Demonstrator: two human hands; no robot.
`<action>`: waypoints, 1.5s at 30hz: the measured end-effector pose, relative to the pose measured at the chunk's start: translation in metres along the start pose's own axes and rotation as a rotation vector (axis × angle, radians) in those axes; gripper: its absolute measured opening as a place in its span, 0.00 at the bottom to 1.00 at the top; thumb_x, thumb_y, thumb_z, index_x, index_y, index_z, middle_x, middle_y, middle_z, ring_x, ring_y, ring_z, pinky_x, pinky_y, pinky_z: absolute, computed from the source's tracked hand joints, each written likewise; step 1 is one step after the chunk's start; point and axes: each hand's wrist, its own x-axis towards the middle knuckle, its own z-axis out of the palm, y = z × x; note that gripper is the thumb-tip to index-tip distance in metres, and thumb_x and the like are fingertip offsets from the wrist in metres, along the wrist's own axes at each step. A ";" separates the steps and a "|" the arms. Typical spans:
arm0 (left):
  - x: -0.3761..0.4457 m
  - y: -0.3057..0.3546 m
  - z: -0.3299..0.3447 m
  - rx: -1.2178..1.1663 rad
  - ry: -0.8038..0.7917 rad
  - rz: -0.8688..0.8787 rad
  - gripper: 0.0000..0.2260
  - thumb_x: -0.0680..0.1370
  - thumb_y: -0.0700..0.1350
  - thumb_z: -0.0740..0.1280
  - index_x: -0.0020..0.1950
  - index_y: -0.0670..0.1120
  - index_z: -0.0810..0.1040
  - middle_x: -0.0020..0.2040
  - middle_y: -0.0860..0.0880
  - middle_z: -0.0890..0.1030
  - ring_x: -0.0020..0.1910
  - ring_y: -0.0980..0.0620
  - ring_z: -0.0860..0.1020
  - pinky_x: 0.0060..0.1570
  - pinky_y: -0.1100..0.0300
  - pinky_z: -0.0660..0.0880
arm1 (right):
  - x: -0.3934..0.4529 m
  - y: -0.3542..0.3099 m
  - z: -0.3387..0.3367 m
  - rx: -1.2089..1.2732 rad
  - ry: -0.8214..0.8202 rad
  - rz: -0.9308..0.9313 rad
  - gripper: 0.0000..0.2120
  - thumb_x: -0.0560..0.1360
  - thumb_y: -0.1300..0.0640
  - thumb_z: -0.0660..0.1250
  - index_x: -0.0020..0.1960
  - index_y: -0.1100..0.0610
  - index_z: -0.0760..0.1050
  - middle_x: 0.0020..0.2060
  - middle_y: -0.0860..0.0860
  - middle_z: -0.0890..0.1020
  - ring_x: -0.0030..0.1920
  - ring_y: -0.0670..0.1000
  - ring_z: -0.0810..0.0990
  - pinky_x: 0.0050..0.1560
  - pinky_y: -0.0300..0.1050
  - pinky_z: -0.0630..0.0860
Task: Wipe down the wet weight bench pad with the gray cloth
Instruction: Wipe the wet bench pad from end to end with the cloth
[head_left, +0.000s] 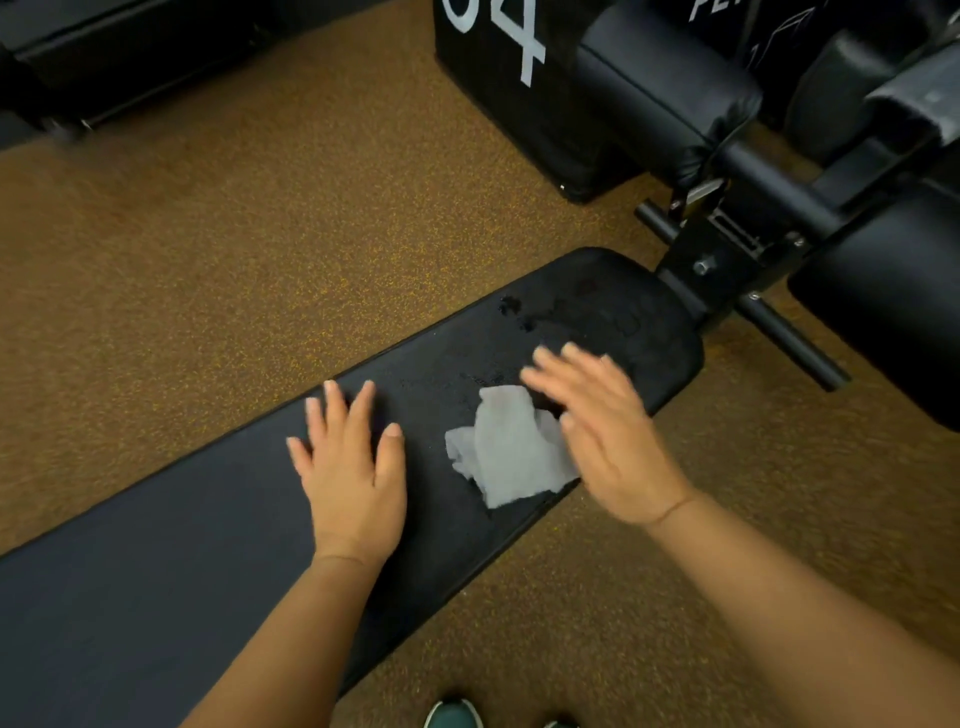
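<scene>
The black weight bench pad runs diagonally from lower left to upper right. Dark wet patches show near its far end. A crumpled gray cloth lies on the pad by the near edge. My left hand rests flat on the pad, fingers spread, left of the cloth. My right hand is blurred, fingers straight, over the cloth's right edge; whether it touches the cloth is unclear.
The bench's black metal frame and crossbar sit at the pad's far end. Black padded equipment and a box with white numbers stand behind. Brown speckled floor surrounds the bench. A green shoe is at the bottom.
</scene>
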 end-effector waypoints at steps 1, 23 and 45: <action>-0.007 0.013 0.003 -0.051 -0.038 0.076 0.24 0.77 0.56 0.51 0.74 0.56 0.60 0.78 0.53 0.49 0.76 0.56 0.41 0.73 0.51 0.36 | 0.007 0.009 -0.005 -0.029 0.102 0.101 0.21 0.80 0.56 0.50 0.72 0.50 0.65 0.73 0.48 0.66 0.75 0.50 0.57 0.75 0.57 0.50; -0.063 0.039 0.062 -0.225 -0.122 0.494 0.14 0.75 0.44 0.61 0.59 0.54 0.77 0.59 0.61 0.75 0.64 0.64 0.68 0.67 0.65 0.63 | 0.023 0.058 0.006 -0.223 0.295 0.381 0.18 0.80 0.59 0.54 0.68 0.53 0.70 0.72 0.51 0.68 0.75 0.53 0.59 0.75 0.50 0.50; -0.006 0.084 0.096 0.480 -0.140 0.580 0.27 0.79 0.49 0.49 0.76 0.39 0.53 0.76 0.40 0.52 0.75 0.44 0.50 0.73 0.48 0.46 | 0.022 0.060 0.006 -0.208 0.291 0.368 0.20 0.80 0.56 0.48 0.67 0.53 0.71 0.72 0.51 0.69 0.75 0.53 0.59 0.75 0.49 0.50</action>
